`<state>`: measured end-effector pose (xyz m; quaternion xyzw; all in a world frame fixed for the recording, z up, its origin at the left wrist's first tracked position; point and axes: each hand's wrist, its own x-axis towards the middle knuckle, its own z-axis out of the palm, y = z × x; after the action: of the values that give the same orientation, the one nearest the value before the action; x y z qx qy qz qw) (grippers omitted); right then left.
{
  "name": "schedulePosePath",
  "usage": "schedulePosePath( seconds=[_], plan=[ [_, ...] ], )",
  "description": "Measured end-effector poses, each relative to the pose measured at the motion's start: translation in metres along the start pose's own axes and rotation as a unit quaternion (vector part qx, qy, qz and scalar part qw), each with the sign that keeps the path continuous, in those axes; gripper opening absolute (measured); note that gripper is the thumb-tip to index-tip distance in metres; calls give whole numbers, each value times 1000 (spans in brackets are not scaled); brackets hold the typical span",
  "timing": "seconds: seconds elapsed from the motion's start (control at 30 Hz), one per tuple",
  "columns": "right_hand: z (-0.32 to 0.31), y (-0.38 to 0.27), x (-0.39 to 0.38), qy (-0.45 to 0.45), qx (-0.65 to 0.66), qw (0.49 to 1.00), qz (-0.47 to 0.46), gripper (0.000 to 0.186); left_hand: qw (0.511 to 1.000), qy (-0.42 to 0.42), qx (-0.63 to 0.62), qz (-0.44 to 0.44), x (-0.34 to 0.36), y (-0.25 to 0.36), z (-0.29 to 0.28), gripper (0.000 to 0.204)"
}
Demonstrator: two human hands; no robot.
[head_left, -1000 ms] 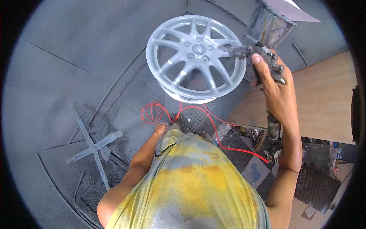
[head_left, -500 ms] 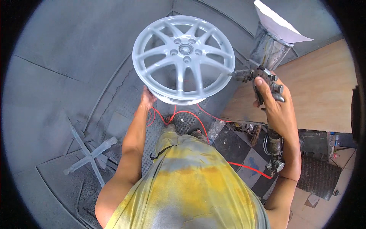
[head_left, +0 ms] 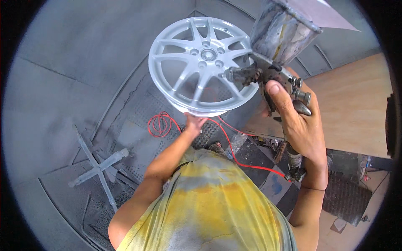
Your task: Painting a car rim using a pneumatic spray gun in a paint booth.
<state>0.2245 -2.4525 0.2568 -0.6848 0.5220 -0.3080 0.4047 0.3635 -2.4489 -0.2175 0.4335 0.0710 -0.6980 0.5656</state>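
A glossy light-silver alloy wheel (head_left: pixel 184 92) with split spokes is held up face toward me. My left hand (head_left: pixel 194 124) grips its near lower edge, with the fingertips hidden behind the rim. In my right hand (head_left: pixel 303 121) is a paint-stained spray gun (head_left: pixel 272 77), its nozzle pointing left and overlapping the wheel's right side in view. My thumb lies along the gun body, and the other fingers wrap round behind it. On top of the gun sits a smeared metal paint cup (head_left: pixel 282 35) with a white paper sheet (head_left: pixel 335 16) at its mouth.
A red air hose (head_left: pixel 247 165) runs from the gun's handle to the floor, looping by my feet. A grey-coated cross-shaped stand (head_left: pixel 99 169) is at the left. Grey booth walls (head_left: pixel 75 54) surround the wheel; a wooden panel (head_left: pixel 347 100) stands at right.
The wheel has turned, and my left hand has moved right along its lower edge. The spray gun has come leftward and nearer, its nozzle now over the wheel's face in view.
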Motion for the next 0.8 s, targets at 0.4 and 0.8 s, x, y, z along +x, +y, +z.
schedulePosePath(
  seconds=[0.4,0.8],
  plan=[
    [-35,12,15,138,-108,984,32,36,979,-40,197,36,152,262,-113,99],
    [-25,15,-22,-13,12,996,83,28,883,102,411,-202,29,47,-276,88]
  ],
)
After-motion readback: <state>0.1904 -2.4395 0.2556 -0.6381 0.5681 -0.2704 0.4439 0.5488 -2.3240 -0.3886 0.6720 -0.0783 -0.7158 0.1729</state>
